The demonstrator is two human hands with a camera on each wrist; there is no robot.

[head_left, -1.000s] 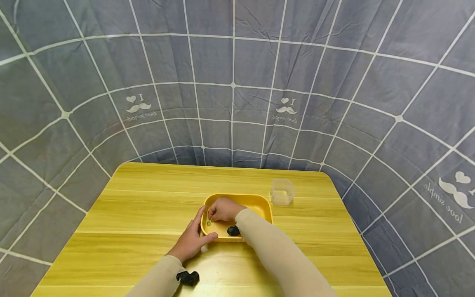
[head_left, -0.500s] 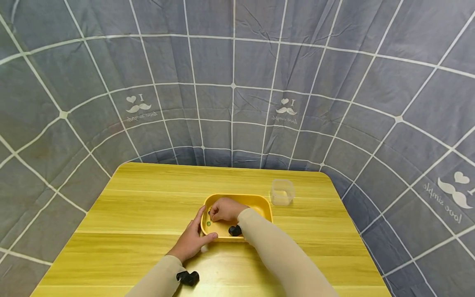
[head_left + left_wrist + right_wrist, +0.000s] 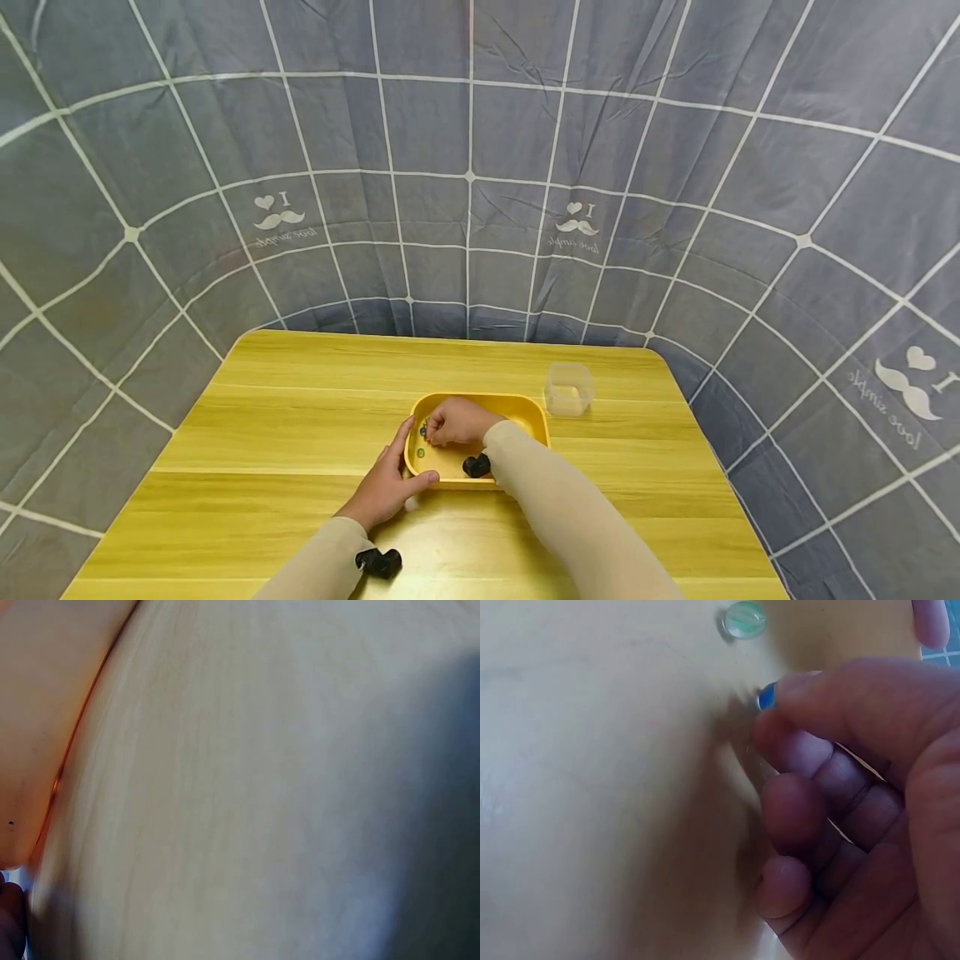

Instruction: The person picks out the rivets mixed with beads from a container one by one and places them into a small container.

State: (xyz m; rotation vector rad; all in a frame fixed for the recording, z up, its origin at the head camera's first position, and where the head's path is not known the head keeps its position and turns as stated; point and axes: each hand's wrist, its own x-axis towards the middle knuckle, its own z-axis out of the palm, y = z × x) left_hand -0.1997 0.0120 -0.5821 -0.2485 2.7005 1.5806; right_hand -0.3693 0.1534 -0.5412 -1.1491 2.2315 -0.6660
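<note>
My right hand (image 3: 459,421) is inside the yellow tray (image 3: 528,412), near its left end. In the right wrist view, its thumb and index fingertip pinch a small blue marble (image 3: 766,696), mostly hidden by the fingers. A clear marble with green swirls (image 3: 745,620) lies on the tray floor nearby. My left hand (image 3: 382,487) rests at the tray's front left corner, its fingers straight along the left wall and its thumb across the front rim. The left wrist view catches the tray's outer wall (image 3: 45,712) and a bit of a finger (image 3: 10,922).
A clear square plastic container (image 3: 569,390) stands just beyond the tray's right end. Everything rests on a yellow wood-grain table (image 3: 300,400). A grey gridded curtain (image 3: 502,208) hangs around its back and sides.
My right hand has shifted slightly right inside the tray, and small blue bits now show at its fingertips. The left hand, tray and clear container stay put.
</note>
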